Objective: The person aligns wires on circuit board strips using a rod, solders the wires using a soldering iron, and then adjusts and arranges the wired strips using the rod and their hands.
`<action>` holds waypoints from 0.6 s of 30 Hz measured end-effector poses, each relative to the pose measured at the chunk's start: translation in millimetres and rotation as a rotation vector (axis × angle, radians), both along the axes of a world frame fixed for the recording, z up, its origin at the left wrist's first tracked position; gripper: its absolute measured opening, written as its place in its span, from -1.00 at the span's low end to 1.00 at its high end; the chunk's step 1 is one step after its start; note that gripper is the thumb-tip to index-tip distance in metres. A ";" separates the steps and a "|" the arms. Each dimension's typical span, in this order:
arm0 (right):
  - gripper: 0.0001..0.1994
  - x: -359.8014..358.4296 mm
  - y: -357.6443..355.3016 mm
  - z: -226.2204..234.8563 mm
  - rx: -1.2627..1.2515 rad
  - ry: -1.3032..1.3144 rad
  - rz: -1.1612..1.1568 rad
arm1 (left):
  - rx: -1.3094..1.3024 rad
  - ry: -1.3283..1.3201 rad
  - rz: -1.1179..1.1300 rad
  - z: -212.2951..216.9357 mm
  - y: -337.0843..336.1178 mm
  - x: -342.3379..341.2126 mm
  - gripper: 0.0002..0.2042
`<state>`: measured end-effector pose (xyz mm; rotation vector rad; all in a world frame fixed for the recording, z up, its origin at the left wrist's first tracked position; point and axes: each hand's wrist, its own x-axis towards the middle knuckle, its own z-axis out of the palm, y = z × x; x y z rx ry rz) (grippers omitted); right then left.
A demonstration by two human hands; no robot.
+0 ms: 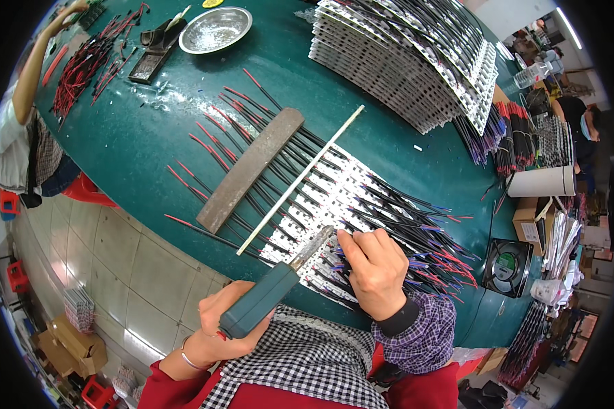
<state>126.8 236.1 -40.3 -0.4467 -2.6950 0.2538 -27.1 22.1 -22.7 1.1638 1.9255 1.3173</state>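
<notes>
My left hand (215, 324) is closed around the dark green handle of a soldering iron (259, 300). The iron's discoloured metal shaft points up and right, its tip just beside the fingertips of my right hand (376, 273). That hand is curled in a pinch over a white panel of small boards (334, 187); whatever lies between its fingertips is hidden. Black wires (402, 218) with red and blue ends fan out from the panel's right side. More black wires with red ends leave its left side, under a brown bar (252, 170) and a thin pale stick (303, 178).
A tall stack of white panels (396, 68) with wires stands at the far right. A metal bowl (215, 31), a black holder (158, 51) and red wires (89, 75) lie at the far left, near another person's arm (31, 75). A small fan (507, 268) stands on the right.
</notes>
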 end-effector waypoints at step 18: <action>-0.62 -3.0 -2.7 3.7 -0.002 -0.017 -0.034 | 0.017 0.047 -0.022 -2.1 3.8 -0.6 -0.76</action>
